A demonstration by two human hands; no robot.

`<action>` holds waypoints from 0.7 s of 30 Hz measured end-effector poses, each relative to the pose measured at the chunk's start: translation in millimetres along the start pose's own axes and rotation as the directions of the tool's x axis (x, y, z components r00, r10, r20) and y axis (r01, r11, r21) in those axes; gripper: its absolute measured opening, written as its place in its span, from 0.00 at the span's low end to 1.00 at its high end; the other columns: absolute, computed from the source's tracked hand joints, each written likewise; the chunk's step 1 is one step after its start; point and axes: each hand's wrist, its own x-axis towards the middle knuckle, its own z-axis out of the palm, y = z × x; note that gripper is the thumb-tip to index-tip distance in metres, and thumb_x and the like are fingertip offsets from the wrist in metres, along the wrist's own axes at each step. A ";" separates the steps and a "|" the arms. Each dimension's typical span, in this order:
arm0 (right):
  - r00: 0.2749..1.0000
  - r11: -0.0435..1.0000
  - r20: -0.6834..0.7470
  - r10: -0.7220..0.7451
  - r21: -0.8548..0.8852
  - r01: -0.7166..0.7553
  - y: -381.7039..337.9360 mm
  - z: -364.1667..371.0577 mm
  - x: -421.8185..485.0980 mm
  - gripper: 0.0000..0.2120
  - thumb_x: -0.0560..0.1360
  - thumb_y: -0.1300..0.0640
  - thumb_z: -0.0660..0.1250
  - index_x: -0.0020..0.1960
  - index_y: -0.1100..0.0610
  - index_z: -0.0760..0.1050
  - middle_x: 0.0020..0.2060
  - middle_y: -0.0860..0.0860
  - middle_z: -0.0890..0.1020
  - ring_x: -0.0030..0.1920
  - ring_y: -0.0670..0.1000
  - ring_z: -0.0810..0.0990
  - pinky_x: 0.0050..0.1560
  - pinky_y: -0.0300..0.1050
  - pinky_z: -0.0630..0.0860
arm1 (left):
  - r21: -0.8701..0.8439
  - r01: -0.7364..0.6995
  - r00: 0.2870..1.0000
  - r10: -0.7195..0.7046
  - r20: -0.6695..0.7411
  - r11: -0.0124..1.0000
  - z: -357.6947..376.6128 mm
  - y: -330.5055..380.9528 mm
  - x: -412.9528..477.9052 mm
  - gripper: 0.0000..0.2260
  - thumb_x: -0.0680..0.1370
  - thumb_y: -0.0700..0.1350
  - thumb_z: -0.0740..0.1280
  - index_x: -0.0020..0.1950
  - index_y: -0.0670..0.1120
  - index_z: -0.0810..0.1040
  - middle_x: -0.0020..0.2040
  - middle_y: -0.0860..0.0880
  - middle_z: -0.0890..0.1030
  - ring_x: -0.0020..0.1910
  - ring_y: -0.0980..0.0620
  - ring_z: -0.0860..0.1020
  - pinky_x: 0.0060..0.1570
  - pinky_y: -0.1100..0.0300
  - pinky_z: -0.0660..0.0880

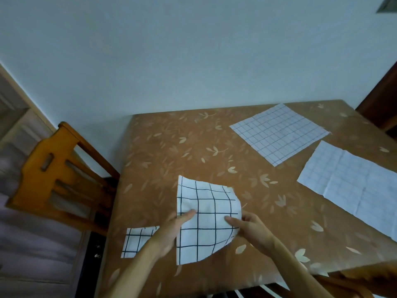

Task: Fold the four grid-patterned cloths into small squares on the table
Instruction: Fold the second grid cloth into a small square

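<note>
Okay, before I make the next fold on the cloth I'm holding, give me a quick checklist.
1. Grip: left hand and right hand pinch the held cloth at its sides. Ok.
2. Held cloth flat: its right edge curves and is not flat. Not ok.
3. Hidden layers lined up: cannot tell.
4. Table bare just beyond the held cloth: ok.
5. Folded cloth out of the way, to the left under the forearm: ok.
6. Far cloth and near cloth lie flat at the right: ok.
</note>
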 end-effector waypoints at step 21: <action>0.992 0.987 -0.080 0.102 0.132 -0.091 4.0 -9.7 8.1 0.16 0.81 0.59 0.56 0.60 0.64 0.79 0.53 0.63 0.84 0.54 0.63 0.83 0.53 0.60 0.80 | 0.256 -0.070 0.996 0.082 -0.035 0.964 -36.2 -16.6 16.6 0.13 0.80 0.32 0.62 0.50 0.41 0.86 0.47 0.41 0.86 0.43 0.45 0.84 0.33 0.62 0.79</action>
